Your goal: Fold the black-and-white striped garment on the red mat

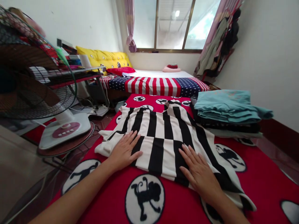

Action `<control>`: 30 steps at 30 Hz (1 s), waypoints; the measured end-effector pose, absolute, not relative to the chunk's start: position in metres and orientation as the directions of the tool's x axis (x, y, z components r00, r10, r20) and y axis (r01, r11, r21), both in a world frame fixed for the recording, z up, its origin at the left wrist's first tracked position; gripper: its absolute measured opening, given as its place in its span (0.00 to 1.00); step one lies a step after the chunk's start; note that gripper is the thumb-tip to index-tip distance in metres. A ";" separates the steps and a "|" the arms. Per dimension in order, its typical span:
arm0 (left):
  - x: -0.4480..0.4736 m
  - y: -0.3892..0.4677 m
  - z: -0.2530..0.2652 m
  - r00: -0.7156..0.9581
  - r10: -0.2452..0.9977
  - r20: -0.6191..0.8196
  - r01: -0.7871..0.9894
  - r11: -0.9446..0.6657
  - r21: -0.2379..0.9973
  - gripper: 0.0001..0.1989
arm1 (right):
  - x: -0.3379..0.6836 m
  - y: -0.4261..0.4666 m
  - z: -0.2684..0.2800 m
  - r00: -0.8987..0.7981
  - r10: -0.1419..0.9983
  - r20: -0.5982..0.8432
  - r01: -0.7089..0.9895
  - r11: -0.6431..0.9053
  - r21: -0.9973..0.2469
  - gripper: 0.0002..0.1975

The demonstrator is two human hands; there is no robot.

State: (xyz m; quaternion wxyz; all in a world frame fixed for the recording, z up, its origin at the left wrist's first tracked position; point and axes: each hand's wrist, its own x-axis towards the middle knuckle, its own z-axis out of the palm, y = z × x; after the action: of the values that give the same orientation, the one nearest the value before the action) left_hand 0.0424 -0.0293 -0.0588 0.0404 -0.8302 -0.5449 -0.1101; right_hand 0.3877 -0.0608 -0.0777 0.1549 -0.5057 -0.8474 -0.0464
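On the red blanket (177, 202) with its monkey medallions lies the black-and-white striped garment (163, 137), spread flat in front of me. My left hand (125, 151) rests palm-down on its near left part, my right hand (198, 171) on its near right part; the fingers of both lie flat and spread, pressing and gripping nothing. I judge the folding only begun: the near hem looks turned under, while a sleeve trails off past my right wrist. Just beyond the garment, on its right, a stack of folded clothes (226, 110) is already done. Off the blanket to my left stands a fan (35, 81), near but not touching. Farther back sits a striped bed (158, 85).
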 end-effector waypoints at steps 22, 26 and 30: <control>0.039 -0.062 -0.044 0.689 0.699 0.191 0.704 -0.708 0.056 0.34 | 0.401 -0.083 -0.059 -0.510 0.792 0.335 0.733 0.604 -0.313 0.25; 0.006 -0.058 -0.048 0.593 0.769 0.239 0.792 -0.611 -0.002 0.36 | 0.404 -0.093 -0.059 -0.564 0.771 0.297 0.729 0.633 -0.258 0.29; -0.011 -0.050 -0.046 0.543 0.807 0.230 0.834 -0.550 -0.042 0.37 | 0.414 -0.093 -0.063 -0.531 0.791 0.303 0.794 0.589 -0.148 0.36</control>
State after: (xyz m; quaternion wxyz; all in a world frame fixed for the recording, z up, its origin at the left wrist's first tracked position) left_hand -0.0113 -0.0504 -0.0461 0.0733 -0.8753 -0.4689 -0.0923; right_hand 0.4136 -0.0928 -0.0634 0.1709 -0.4531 -0.8749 -0.0039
